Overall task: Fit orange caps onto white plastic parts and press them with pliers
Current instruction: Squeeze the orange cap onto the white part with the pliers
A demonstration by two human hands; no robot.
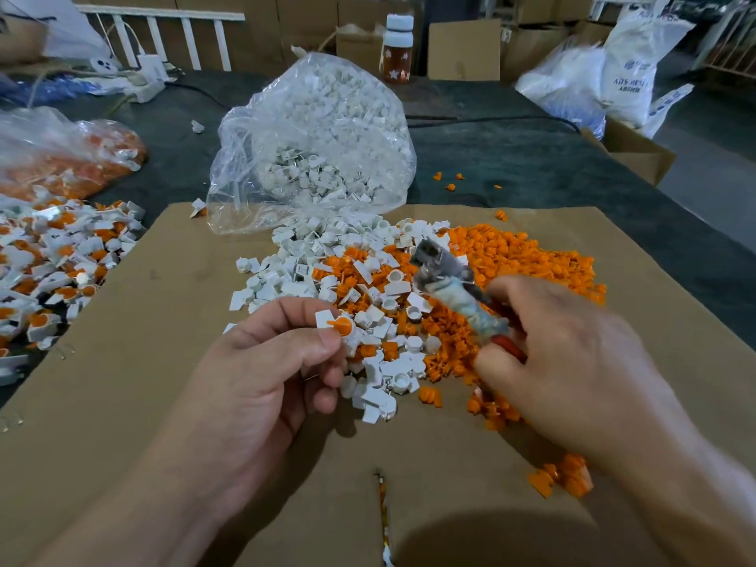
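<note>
Left hand (262, 362) pinches a white part (327, 319) with an orange cap (343, 326) at frame centre. Right hand (572, 362) grips pliers (446, 280). The piece looks light and stiff; hold its flat tab.

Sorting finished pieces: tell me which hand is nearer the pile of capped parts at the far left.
Left. The left hand is nearer that pile; the right hand holds pliers farther away.

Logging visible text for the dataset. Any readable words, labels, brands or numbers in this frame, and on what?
"ABS": partly legible blue print on the white sack at the far right; the rest of that line is blurred.
Lines below it and the logo above it: too blurred to read.
Bottle at the back: white stars only, no text.
Cardboard boxes, pliers: no readable text.
</note>
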